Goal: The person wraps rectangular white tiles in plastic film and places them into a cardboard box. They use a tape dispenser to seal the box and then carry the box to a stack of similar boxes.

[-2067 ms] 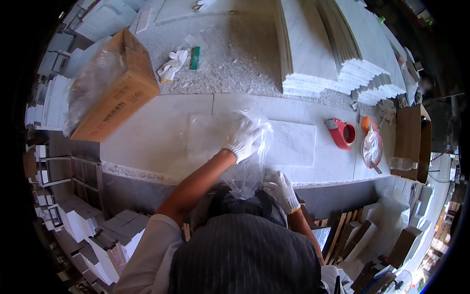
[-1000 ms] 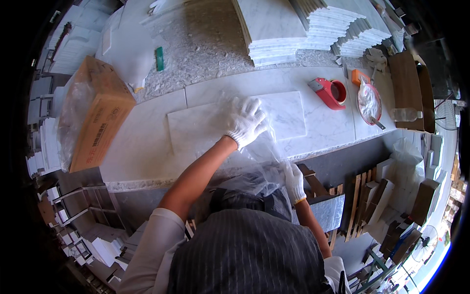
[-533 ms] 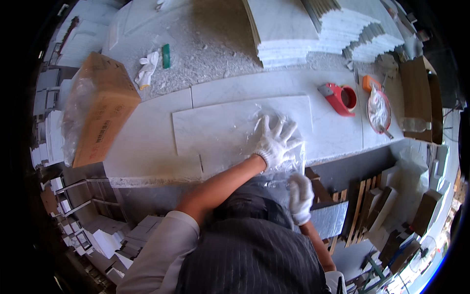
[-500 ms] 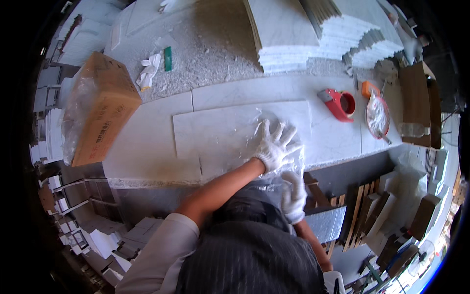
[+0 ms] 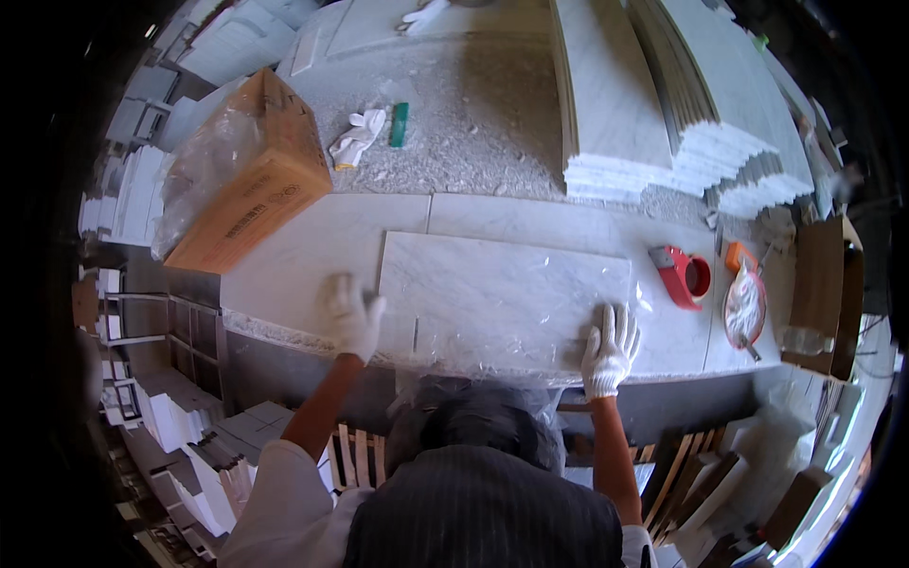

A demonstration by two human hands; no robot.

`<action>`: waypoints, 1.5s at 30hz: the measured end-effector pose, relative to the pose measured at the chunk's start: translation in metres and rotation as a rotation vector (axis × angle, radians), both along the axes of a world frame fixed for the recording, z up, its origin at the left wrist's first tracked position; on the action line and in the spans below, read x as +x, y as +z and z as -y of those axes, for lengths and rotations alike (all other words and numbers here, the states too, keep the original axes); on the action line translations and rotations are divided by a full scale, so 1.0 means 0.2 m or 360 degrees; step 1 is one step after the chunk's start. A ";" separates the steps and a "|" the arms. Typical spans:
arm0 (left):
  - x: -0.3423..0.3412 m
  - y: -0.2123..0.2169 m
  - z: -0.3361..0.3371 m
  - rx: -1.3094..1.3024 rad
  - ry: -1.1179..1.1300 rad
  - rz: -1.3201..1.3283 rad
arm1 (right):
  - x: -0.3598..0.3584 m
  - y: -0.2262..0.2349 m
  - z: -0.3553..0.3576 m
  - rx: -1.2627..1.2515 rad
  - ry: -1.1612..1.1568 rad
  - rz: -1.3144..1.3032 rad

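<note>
Both gloved hands have spread apart since before: left hand point(image 5: 352, 315) flat at 9 o'clock, right hand point(image 5: 609, 350) open-fingered at 4 o'clock of the marble slab point(image 5: 507, 298), its plastic film point(image 5: 492, 364) apparently only partly smoothed on the bench point(image 5: 303, 256).

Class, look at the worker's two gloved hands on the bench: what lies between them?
In the head view, a white marble slab wrapped in clear plastic film lies flat between the left hand and right hand, each hand at one end.

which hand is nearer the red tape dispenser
Right. The right hand lies flat on the right end of the marble slab, just left of and below the tape dispenser. The left hand is past the slab's far end.
</note>
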State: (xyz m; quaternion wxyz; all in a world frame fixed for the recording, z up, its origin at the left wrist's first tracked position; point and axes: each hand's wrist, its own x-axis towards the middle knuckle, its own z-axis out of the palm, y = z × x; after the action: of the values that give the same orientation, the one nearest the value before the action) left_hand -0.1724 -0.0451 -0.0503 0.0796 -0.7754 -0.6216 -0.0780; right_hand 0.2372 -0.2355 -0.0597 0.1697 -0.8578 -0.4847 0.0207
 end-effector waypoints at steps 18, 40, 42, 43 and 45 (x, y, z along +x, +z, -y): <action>0.41 0.17 0.31 -0.0485 0.0589 0.0678 | 0.03 -0.03 0.00 0.0094 0.0104 -0.0019; -0.06 0.02 0.34 -0.0929 0.0691 0.0970 | 0.00 0.06 -0.12 0.0094 0.0340 0.0028; -0.06 0.01 0.33 -0.0904 0.0668 0.0923 | 0.01 0.08 -0.14 0.0132 0.0351 0.0009; -0.10 0.00 0.33 -0.0927 0.0653 0.0927 | 0.01 0.08 -0.14 0.0137 0.0348 0.0016; -0.09 -0.01 0.32 -0.0993 0.0675 0.0960 | 0.01 0.09 -0.15 0.0176 0.0384 -0.0044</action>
State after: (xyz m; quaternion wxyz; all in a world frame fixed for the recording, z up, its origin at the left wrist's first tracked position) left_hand -0.1897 -0.1086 -0.0515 -0.3264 -0.5612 -0.7551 -0.0914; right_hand 0.2388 -0.2055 -0.0424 0.2198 -0.7821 -0.5825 0.0260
